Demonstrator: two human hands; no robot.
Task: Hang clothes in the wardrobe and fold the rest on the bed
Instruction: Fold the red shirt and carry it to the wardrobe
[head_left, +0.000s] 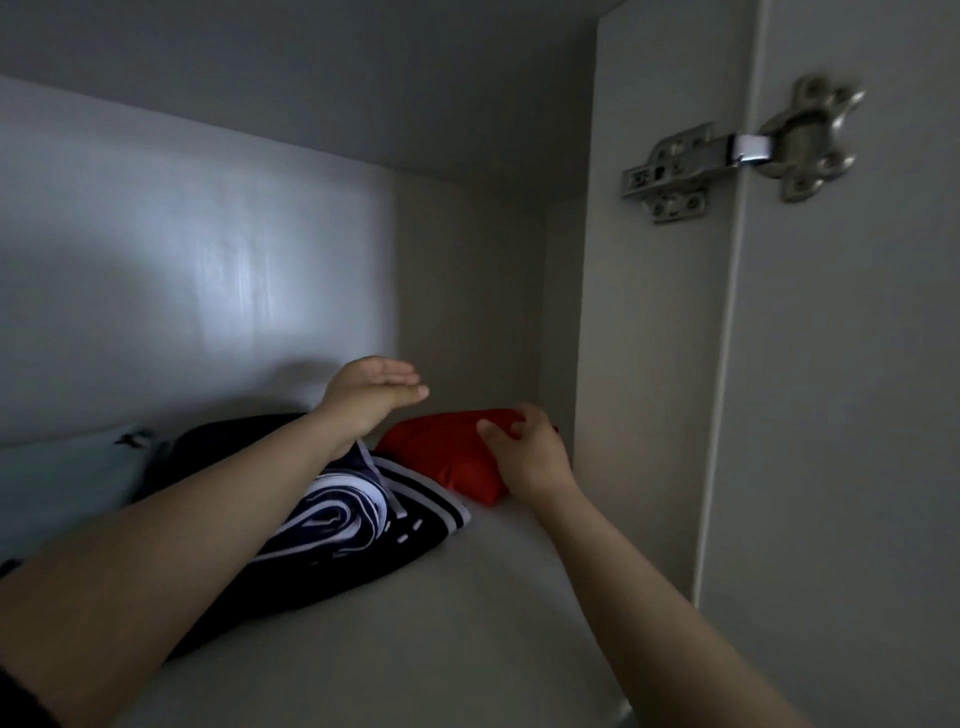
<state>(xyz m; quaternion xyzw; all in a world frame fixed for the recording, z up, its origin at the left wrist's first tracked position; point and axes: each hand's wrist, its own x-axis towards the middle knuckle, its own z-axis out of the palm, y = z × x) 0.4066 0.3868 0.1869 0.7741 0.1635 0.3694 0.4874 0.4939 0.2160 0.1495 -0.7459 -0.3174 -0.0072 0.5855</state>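
**Both hands in at the wardrobe shelf, right one on the red bundle**

Nearest my camera is the pale shelf (519, 597), spreading up from 6 o'clock. My two bare forearms cross it, the left coming in from 8 o'clock and the right from 5 o'clock.

Under the left forearm, at about 7 o'clock from centre, a folded navy top (363, 530) with white stripes lies flat on the shelf. Just beside its far edge sits the red bundle (441, 452), a folded cloth a little below centre, close to the side panel (649, 312).

My right hand (524, 452) is on the bundle's right end, thumb against the near face and fingers curled over the top, gripping it. My left hand (371, 395) hangs above the bundle's left end, at 10 o'clock from it. Its fingers are straight and together and hold nothing.

At 9 o'clock a pale blue cloth (62, 478) lies beside the navy top. Behind everything stands the back panel (208, 291), with a patch of light at 10 o'clock. At 2 o'clock a metal hinge (727, 150) joins the side panel to the door (857, 415), which fills 3 o'clock.
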